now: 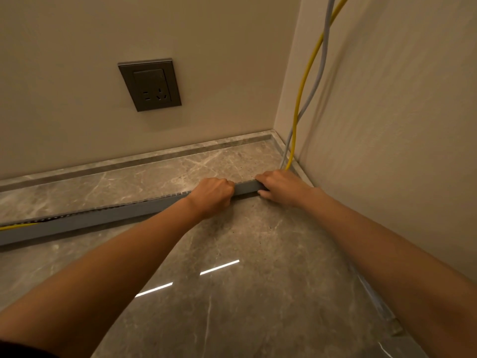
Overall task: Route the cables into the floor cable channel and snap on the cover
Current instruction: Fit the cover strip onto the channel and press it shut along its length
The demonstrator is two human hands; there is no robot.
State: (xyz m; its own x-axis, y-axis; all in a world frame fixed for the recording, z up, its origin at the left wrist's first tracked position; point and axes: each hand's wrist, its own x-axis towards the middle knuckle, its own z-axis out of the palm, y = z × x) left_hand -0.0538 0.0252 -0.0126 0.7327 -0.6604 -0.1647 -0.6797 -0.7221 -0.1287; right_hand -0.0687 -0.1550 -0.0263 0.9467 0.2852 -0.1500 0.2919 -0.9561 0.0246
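Note:
A long grey slotted cable channel (103, 218) lies on the marble floor, running from the left edge toward the room corner. A yellow cable (305, 78) and a pale grey cable (318, 71) hang down the right wall and enter the channel's right end behind my right hand; the yellow cable shows again inside the channel at far left (18, 225). My left hand (211, 196) grips the channel from above, fingers curled over its top. My right hand (280, 187) holds the channel's right end, thumb on the near side. A short grey piece (246, 187) shows between the hands.
A dark grey wall socket (149, 85) sits on the far wall above the stone skirting (154, 157). The right wall stands close beside my right arm. A grey strip (382, 303) lies along the floor under that arm. Polished floor (232, 293) stretches in front.

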